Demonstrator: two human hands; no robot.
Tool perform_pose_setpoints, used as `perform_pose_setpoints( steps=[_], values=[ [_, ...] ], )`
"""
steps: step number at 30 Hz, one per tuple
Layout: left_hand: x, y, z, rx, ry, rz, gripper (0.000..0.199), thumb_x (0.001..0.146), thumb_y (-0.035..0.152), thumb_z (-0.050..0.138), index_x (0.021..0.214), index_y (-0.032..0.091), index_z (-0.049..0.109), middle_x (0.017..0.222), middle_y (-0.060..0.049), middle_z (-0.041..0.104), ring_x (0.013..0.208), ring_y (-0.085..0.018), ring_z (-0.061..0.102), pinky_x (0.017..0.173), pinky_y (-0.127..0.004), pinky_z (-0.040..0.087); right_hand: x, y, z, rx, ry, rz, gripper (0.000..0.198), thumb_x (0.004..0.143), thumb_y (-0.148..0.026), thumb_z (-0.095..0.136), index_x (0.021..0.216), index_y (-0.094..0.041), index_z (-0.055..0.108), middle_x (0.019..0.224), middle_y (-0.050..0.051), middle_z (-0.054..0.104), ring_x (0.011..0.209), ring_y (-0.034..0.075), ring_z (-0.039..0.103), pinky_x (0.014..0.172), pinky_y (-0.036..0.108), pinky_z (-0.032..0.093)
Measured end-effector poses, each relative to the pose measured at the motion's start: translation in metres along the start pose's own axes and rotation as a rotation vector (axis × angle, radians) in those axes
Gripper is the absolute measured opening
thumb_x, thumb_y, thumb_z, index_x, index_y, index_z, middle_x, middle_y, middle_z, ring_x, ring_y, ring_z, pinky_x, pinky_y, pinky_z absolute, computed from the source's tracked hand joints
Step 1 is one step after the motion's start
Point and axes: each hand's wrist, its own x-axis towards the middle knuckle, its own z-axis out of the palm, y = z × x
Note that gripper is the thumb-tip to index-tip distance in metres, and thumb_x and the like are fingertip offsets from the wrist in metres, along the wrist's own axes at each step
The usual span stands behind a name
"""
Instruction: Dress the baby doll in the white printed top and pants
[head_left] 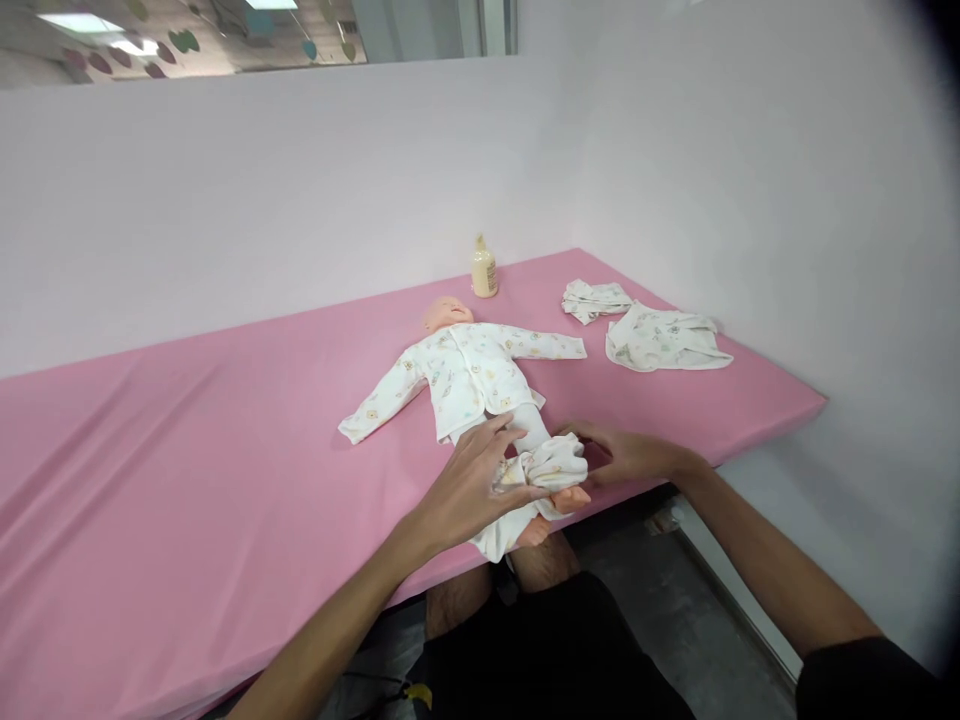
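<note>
A baby doll (448, 313) lies face up, head toward the wall, in a white printed baby jacket (480, 365) with its sleeves spread out. White printed baby trousers (556, 462) are bunched around its lower legs, and one part hangs over the near edge. Bare doll feet (571, 499) poke out below the cloth. My left hand (469, 480) curves round the left side of the bunch, thumb low and fingers above. From the right, my right hand (626, 455) holds the bunch's other side; some of its fingertips are hidden behind the cloth.
A cream pump bottle (484, 273) stands against the wall beyond the doll's head. Two white printed garments lie at the right: a crumpled one (595, 299) and a flatter one (666, 338). The pink padded table (187, 480) ends just before my legs.
</note>
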Motion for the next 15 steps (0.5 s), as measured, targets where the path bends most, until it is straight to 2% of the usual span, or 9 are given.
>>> perform_pose_setpoints(
  steps=[2, 4, 7, 11, 15],
  values=[
    [-0.016, -0.005, -0.005, -0.030, 0.037, -0.034, 0.057, 0.088, 0.054, 0.064, 0.138, 0.030, 0.051, 0.156, -0.007, 0.037, 0.145, -0.028, 0.033, 0.115, -0.045, 0.037, -0.002, 0.005, -0.009, 0.161, -0.026, -0.011, 0.056, 0.080, -0.048, 0.073, 0.129, -0.022, 0.063, 0.122, 0.007, 0.067, 0.118, 0.028, 0.058, 0.103, 0.045, 0.044],
    [-0.033, -0.014, -0.009, -0.051, 0.107, -0.100, 0.047, 0.094, 0.051, 0.058, 0.135, 0.030, 0.052, 0.151, -0.006, 0.043, 0.142, -0.026, 0.036, 0.115, -0.044, 0.036, 0.001, 0.010, -0.014, 0.305, 0.047, -0.042, 0.049, 0.089, -0.056, 0.059, 0.120, -0.018, 0.068, 0.117, 0.009, 0.069, 0.113, 0.026, 0.061, 0.101, 0.044, 0.044],
    [-0.052, -0.028, -0.013, -0.122, 0.147, -0.208, 0.032, 0.100, 0.047, 0.046, 0.123, 0.028, 0.058, 0.134, -0.005, 0.055, 0.129, -0.023, 0.048, 0.110, -0.042, 0.039, 0.014, 0.012, -0.017, 0.300, 0.124, -0.021, 0.046, 0.090, -0.056, 0.058, 0.105, -0.016, 0.074, 0.106, 0.009, 0.071, 0.101, 0.022, 0.063, 0.095, 0.040, 0.046],
    [-0.053, -0.038, -0.014, -0.237, 0.017, -0.325, 0.032, 0.096, 0.052, 0.050, 0.105, 0.023, 0.059, 0.109, -0.004, 0.062, 0.103, -0.021, 0.057, 0.093, -0.036, 0.046, 0.029, 0.002, -0.020, 0.184, -0.076, 0.070, 0.031, 0.079, -0.041, 0.074, 0.101, -0.019, 0.074, 0.102, 0.004, 0.071, 0.092, 0.019, 0.063, 0.083, 0.033, 0.049],
    [-0.043, -0.039, -0.012, -0.297, -0.023, -0.318, 0.030, 0.093, 0.050, 0.055, 0.096, 0.021, 0.055, 0.095, -0.001, 0.057, 0.087, -0.016, 0.051, 0.079, -0.029, 0.043, 0.032, -0.006, -0.027, 0.179, -0.233, 0.054, 0.031, 0.076, -0.033, 0.075, 0.103, -0.018, 0.072, 0.098, 0.004, 0.070, 0.087, 0.018, 0.062, 0.078, 0.032, 0.050]
  ],
)
